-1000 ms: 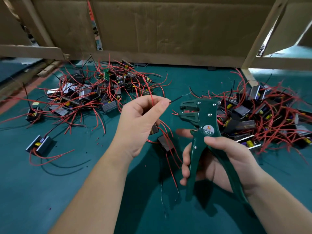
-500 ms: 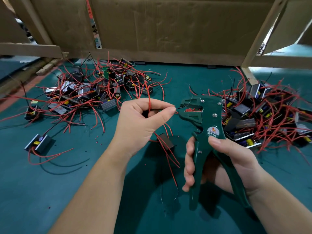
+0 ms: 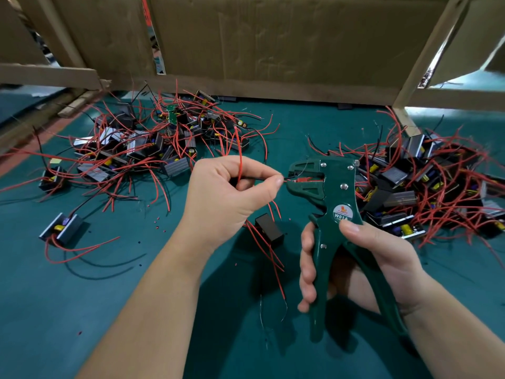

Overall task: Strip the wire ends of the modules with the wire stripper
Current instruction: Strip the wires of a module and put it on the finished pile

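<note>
Left hand (image 3: 232, 195) pinches a black wire (image 3: 259, 178) between thumb and forefinger, with the wire's tip in the mouth of the wire stripper (image 3: 332, 192). Right hand (image 3: 363, 258) is clamped round the stripper's green handles, thumb by the round label. A black module (image 3: 269, 231) is just below my left hand (hanging or lying on the desk (image 3: 82, 310), can't tell). The left heap (image 3: 142, 149) of modules is toward the far-left corner, the right heap (image 3: 426, 181) by the right edge. A stray module (image 3: 64, 228) lies near the left edge.
</note>
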`<state>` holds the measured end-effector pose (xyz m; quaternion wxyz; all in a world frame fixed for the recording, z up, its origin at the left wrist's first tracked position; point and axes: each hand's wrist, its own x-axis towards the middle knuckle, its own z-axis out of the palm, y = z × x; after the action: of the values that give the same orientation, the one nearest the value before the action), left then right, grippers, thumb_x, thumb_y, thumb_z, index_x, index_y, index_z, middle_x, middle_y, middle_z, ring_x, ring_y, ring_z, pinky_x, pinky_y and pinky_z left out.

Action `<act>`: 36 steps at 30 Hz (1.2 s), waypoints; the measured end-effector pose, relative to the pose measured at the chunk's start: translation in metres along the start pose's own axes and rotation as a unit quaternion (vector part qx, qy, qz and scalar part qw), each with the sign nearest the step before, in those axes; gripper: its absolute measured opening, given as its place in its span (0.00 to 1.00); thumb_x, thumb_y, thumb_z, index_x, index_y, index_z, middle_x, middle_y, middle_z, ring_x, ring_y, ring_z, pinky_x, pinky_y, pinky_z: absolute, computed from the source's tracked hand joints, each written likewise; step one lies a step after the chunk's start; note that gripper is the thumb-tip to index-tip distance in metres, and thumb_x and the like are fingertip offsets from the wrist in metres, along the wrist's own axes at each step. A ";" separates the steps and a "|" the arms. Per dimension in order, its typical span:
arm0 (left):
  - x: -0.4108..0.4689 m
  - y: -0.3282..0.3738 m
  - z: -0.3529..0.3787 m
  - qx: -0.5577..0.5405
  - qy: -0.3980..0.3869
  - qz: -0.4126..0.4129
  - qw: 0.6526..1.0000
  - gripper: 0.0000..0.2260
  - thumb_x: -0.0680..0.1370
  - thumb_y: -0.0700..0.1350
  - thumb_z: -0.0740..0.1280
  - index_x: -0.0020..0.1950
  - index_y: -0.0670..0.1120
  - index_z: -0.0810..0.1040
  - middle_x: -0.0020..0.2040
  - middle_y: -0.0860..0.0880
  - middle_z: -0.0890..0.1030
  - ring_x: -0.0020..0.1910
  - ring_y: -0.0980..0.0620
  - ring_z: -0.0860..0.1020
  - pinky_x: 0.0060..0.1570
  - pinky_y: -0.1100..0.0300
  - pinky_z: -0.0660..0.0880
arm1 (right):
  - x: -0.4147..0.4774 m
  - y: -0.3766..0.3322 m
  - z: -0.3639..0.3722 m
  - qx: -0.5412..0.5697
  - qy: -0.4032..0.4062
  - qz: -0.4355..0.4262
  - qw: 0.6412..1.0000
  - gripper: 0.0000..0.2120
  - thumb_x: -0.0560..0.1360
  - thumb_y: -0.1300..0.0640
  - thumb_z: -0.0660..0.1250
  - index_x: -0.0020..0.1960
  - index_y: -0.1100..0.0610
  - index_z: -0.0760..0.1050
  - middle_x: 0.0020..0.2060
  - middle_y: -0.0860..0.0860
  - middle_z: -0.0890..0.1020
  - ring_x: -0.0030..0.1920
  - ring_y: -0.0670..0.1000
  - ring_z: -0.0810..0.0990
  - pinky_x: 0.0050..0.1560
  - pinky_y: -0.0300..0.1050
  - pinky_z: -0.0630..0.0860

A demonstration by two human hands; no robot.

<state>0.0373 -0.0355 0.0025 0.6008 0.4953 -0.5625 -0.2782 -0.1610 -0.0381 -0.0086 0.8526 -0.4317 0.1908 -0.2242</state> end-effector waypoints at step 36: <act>-0.004 0.003 -0.002 0.046 -0.014 0.023 0.999 0.05 0.68 0.43 0.73 0.35 0.52 0.81 0.24 0.57 0.65 0.26 0.59 0.61 0.27 0.69 0.59 | -0.002 0.005 0.000 -0.025 0.062 0.005 0.998 0.25 0.64 0.38 0.75 0.40 0.61 0.76 0.30 0.63 0.76 0.28 0.60 0.77 0.35 0.58 0.77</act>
<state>0.0372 -0.0301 0.0036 0.5759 0.5050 -0.5944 -0.2449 -0.1611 -0.0344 -0.0126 0.8292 -0.4372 0.2508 -0.2415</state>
